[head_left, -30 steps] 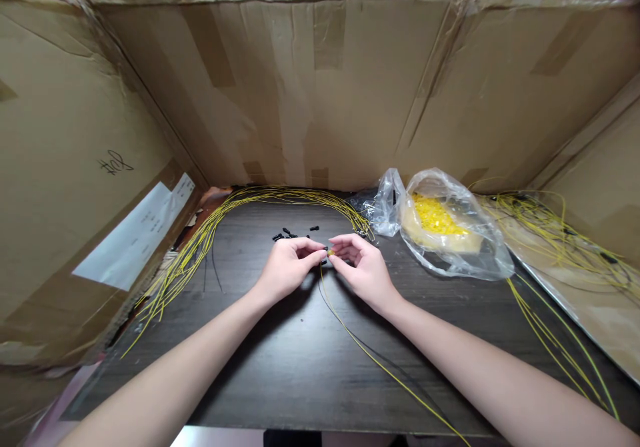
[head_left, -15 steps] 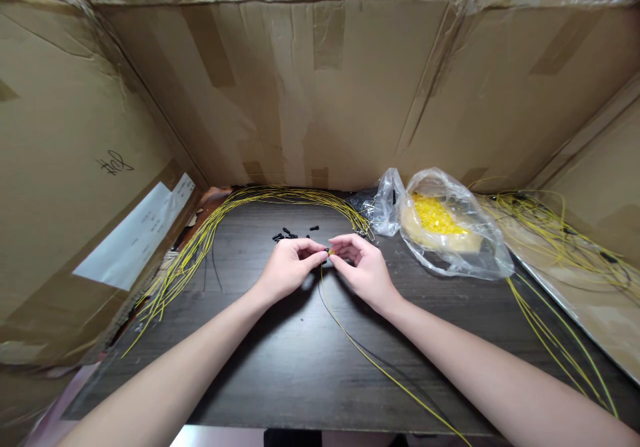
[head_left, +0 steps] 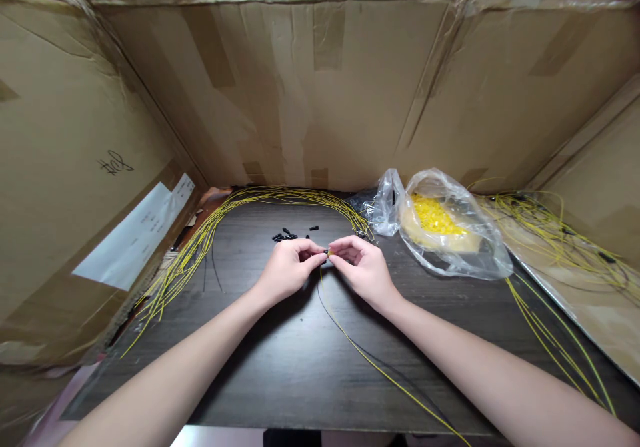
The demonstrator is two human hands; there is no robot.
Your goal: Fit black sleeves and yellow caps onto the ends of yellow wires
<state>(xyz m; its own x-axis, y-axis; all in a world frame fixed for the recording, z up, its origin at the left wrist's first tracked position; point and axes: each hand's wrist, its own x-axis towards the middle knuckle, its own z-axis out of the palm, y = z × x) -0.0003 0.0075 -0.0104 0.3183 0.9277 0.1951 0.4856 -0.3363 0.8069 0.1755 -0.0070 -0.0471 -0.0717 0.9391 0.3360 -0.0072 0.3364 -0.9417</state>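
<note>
My left hand [head_left: 293,264] is pinched shut on a small black connector [head_left: 325,252] at the middle of the table. Facing it, my right hand [head_left: 363,270] pinches a tiny yellow piece [head_left: 329,253] against the connector's right end; how far the two fit together is too small to tell. A yellow wire [head_left: 370,360] hangs down below the fingertips and curves toward the table's front edge at the right. Just behind my left hand lie several loose black connectors [head_left: 285,235].
A bundle of yellow wires [head_left: 280,195] arcs along the back and left. At the back right stand a clear bag of yellow pieces [head_left: 435,215] and a smaller plastic bag [head_left: 387,200]. More yellow wires [head_left: 565,234] lie far right. Cardboard walls [head_left: 300,100] enclose the dark table [head_left: 260,380].
Both hands keep the same pinch in nearly the same spot. The yellow piece shows slightly less between the fingertips, and the hanging wire has shifted a little left.
</note>
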